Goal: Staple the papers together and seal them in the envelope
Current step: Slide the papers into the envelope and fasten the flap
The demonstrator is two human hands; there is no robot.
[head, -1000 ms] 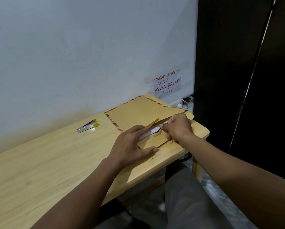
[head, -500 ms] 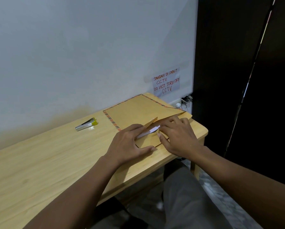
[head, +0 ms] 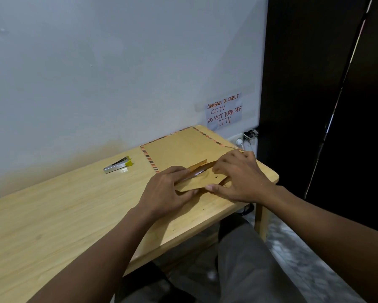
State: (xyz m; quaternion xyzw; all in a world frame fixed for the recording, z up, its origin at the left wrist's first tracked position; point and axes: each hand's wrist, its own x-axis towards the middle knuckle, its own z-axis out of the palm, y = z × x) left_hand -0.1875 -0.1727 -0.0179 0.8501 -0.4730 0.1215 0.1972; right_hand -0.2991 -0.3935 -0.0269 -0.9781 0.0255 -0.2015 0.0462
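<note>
A brown envelope [head: 183, 149] with a striped border lies flat at the right end of the wooden table [head: 74, 215]. Its flap [head: 202, 181], with a small hole in it, is folded over the mouth at the near edge. No white paper shows at the mouth. My left hand [head: 168, 191] lies with straight fingers on the envelope beside the mouth, its thumb at the flap's near edge. My right hand [head: 238, 176] presses on the flap with spread fingers, thumb along its near edge. A silver stapler [head: 118, 165] with a yellow end lies to the left, apart from both hands.
The table stands against a white wall with a handwritten CCTV note [head: 224, 111]. A white plug and cables [head: 246, 138] sit past the table's far right corner. A dark door is to the right. My legs are below the table's near edge.
The flap has come over the mouth and the white papers seen there before are now covered. My right hand went from pinching at the mouth to lying spread on the flap.
</note>
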